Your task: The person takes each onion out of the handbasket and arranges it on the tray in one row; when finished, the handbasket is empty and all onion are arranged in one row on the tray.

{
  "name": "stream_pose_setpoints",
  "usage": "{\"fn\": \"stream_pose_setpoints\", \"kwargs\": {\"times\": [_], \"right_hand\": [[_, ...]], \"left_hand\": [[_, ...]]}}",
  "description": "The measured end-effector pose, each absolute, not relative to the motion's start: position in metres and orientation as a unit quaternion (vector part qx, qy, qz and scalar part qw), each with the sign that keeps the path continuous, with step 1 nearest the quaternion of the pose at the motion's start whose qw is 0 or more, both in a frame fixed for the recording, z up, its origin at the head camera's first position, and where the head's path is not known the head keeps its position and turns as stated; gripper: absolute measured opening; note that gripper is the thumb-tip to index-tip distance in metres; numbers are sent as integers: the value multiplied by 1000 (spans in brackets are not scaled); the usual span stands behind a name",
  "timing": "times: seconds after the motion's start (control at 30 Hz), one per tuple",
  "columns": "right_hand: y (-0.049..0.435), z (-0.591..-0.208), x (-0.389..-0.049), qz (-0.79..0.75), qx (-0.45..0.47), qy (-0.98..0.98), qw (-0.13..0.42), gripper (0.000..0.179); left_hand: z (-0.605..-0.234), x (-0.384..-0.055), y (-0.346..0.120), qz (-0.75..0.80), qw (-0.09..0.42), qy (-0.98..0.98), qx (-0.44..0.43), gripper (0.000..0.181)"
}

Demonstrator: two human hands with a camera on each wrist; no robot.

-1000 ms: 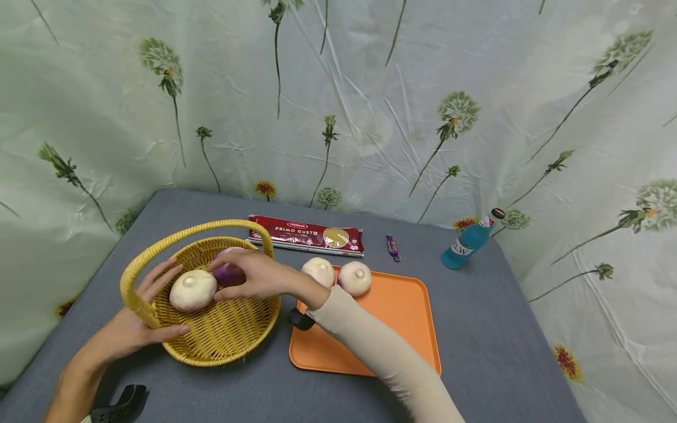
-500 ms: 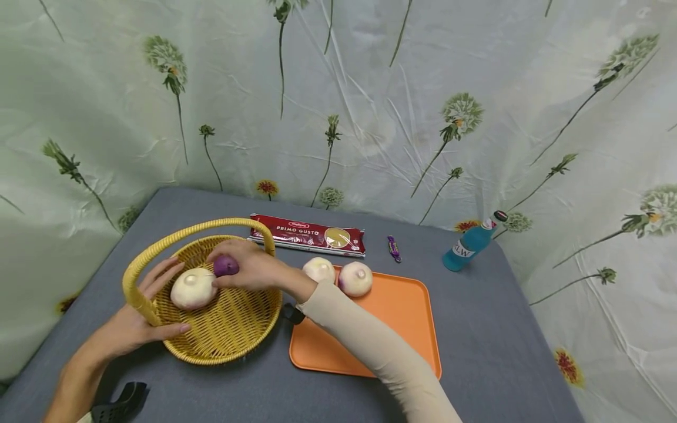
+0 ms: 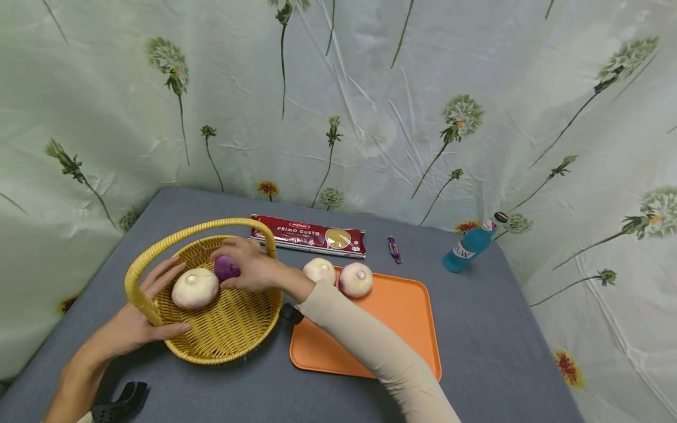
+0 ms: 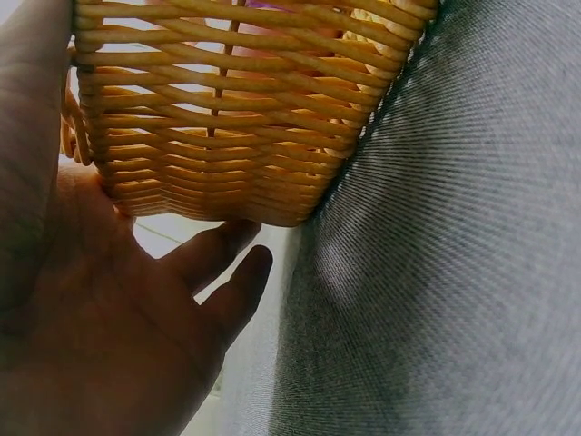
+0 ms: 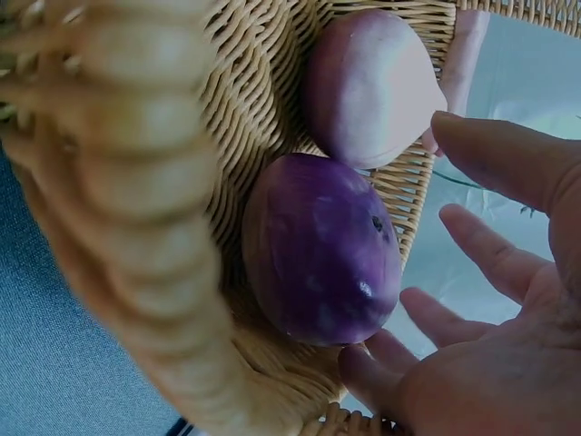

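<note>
My left hand (image 3: 134, 320) grips the near-left side of a yellow wicker basket (image 3: 227, 346), its thumb inside the rim and its fingers spread along the wall beneath the arched handle. Inside the basket lie two turnips. One is mostly white (image 3: 194, 288), stub facing up; beside it sits a purple one (image 3: 226, 267), its dark scar showing. Over the purple turnip reaches my right hand (image 3: 248, 264). In the right wrist view its fingers are spread and loosely bent, fingertips right at the purple turnip (image 5: 318, 250), with the thumb apart near the white turnip (image 5: 372, 86).
Two more white turnips (image 3: 355, 279) rest at the far-left corner of an orange tray (image 3: 394, 317), under my right forearm. Behind lies a red pasta packet (image 3: 309, 236), with a purple wrapped candy (image 3: 394, 249) to its right. A blue bottle (image 3: 471, 245) stands near the back-right edge.
The purple turnip has turned in the basket, bringing its dark scar into view, and my right hand has shifted slightly back with its fingers around it. My left hand stays on the basket.
</note>
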State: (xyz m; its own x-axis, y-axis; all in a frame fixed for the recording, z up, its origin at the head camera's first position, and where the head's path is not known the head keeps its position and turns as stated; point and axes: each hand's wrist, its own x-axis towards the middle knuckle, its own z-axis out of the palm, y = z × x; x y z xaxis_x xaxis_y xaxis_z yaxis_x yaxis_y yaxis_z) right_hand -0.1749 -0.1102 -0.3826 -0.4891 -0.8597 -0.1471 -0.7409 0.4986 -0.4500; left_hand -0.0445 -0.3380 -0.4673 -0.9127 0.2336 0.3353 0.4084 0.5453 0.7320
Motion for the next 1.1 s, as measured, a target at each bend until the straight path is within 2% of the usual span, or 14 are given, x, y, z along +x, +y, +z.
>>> {"fn": "stream_pose_setpoints", "kwargs": {"times": [0.3,0.63,0.77,1.1], "right_hand": [[-112,-385,-174,-152,-445,863,187,54],[-115,-385,-172,-99,-450,875,150,62],[-116,-385,-170,-92,-439,881,152,63],[-117,-390,-168,-61,-440,888,119,62]], "left_hand": [[-466,-44,-337,-448,90,-872,-176,113],[-465,-44,-337,-450,90,-871,-175,114],[-464,-43,-336,-453,90,-870,-174,114],[-465,-44,-336,-446,98,-872,-177,114]]}}
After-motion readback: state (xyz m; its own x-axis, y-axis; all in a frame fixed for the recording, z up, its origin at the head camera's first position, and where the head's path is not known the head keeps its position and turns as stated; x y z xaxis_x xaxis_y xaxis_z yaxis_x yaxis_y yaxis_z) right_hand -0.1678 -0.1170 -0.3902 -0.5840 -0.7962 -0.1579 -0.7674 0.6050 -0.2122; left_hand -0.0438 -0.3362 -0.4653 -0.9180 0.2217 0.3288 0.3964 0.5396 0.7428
